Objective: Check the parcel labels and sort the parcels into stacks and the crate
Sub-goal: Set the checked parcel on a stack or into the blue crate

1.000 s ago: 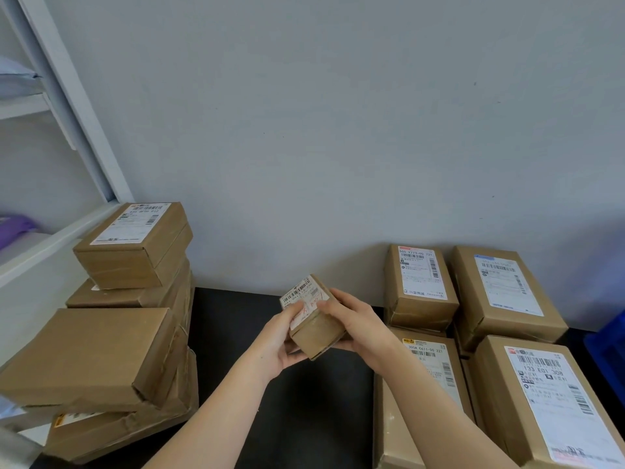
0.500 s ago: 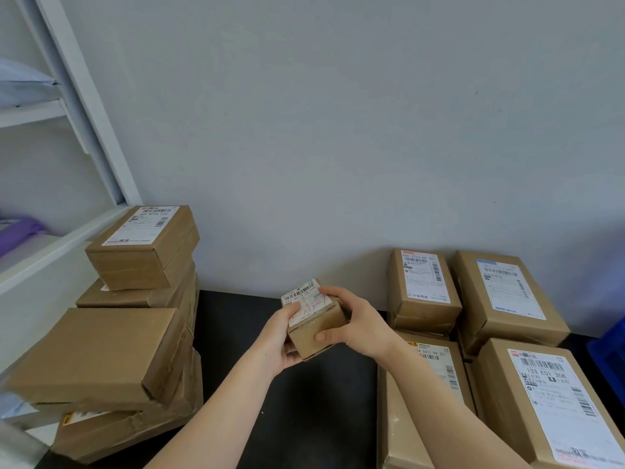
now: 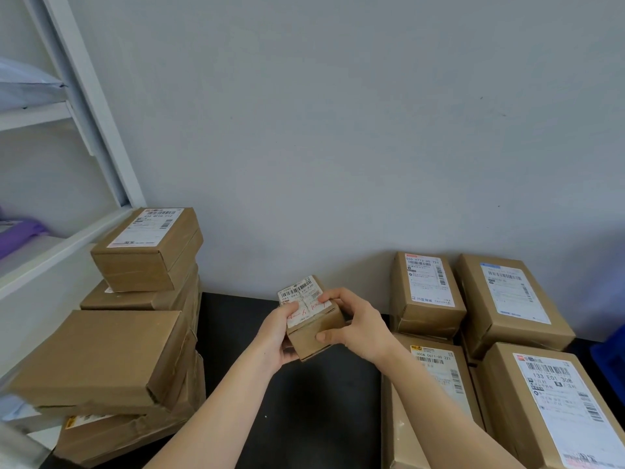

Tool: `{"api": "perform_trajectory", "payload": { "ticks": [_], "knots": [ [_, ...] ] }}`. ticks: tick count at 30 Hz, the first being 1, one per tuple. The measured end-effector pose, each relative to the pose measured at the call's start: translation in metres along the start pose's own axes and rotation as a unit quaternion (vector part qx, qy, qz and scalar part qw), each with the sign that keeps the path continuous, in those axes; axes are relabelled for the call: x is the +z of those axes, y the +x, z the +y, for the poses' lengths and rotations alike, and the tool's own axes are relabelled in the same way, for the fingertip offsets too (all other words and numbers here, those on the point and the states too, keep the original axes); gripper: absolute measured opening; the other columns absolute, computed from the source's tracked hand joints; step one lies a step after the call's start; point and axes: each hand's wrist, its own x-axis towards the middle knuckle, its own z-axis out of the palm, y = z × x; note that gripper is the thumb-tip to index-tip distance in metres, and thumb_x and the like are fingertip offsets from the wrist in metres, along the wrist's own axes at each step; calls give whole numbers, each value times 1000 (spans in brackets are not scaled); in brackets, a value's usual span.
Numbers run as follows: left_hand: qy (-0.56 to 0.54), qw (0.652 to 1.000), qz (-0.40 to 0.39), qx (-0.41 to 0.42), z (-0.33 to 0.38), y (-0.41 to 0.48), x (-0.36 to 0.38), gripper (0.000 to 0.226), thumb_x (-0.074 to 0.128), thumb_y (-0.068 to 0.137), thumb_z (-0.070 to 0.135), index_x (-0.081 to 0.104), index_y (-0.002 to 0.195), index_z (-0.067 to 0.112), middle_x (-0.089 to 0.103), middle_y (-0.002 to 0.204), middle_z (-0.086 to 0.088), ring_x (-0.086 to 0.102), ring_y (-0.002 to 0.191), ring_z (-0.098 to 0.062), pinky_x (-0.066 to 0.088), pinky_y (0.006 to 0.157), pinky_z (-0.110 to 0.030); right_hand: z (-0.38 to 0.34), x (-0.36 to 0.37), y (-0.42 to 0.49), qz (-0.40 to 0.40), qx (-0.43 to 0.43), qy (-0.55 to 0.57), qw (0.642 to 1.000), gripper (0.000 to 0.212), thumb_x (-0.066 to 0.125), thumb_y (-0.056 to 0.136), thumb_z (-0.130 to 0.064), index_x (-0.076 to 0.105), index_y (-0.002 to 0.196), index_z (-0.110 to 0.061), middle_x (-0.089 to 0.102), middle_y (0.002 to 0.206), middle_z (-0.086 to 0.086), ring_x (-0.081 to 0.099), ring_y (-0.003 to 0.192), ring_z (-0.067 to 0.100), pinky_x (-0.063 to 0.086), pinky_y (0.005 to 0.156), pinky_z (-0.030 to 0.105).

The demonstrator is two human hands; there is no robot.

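Both hands clamp a small cardboard parcel [image 3: 313, 319], label up, above the black counter [image 3: 304, 407]. The left hand [image 3: 275, 336] cups its near-left corner. The right hand [image 3: 355, 328] grips its right side.

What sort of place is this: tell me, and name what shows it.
Probably a parcel sorting room. Labelled cardboard parcels stacked on a black table, white shelving at left, and the left hand and right hand holding a small parcel label-up.

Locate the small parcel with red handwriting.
Head view, centre: the small parcel is gripped by the left hand and right hand above the black table, between the left stack and the right boxes.
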Motion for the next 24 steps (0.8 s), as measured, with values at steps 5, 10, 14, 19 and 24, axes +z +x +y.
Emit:
{"api": "perform_trajectory", "payload": {
  "ticks": [5, 10, 14, 19, 24],
  "knots": [
    [59, 994, 12, 94, 3, 9, -10, 29, 50, 98, 19, 50, 127, 22, 65, 114, -7, 64, 93, -24, 55, 71, -40, -3, -4, 2, -73, 79, 31, 994, 42, 66, 86, -11, 53, 119, -33, 52, 123, -14, 48, 115, 7, 46, 89, 22],
    [144, 977, 5, 156, -2, 9, -6, 47, 56, 94, 12, 41, 137, 21, 58, 130, -7, 64, 106, -26, 55, 67, -30, -6, 6, 7, 15, 127, 83, 988, 59, 64, 89, -14, 35, 134, -37, 58, 121, -6, 59, 108, 12, 50, 96, 39],
    [126, 979, 0, 163, -6, 11, -7, 47, 56, 94, 12, 41, 137, 22, 58, 130, -5, 63, 105, -24, 56, 75, -34, -2, 12, 10, 26, 147, 30, 988, 82, 69, 85, -15, 19, 147, -35, 53, 133, 3, 61, 111, 21, 54, 90, 42],
    [127, 975, -14, 184, -4, 11, -8, 34, 56, 93, 12, 45, 119, 30, 61, 122, -1, 64, 89, -14, 56, 66, -27, 1, 19, 5, 40, 166, 47, 984, 75, 68, 86, -15, 25, 146, -30, 58, 120, -3, 61, 105, 15, 56, 87, 36],
    [154, 965, -34, 212, 6, 11, -9, 33, 59, 92, 16, 43, 118, 30, 62, 113, 2, 64, 86, -10, 53, 59, -20, -12, 20, -1, 103, 161, 121, 974, 64, 66, 86, -8, 36, 139, -28, 63, 115, 1, 65, 99, 15, 58, 80, 31]
  ]
}}
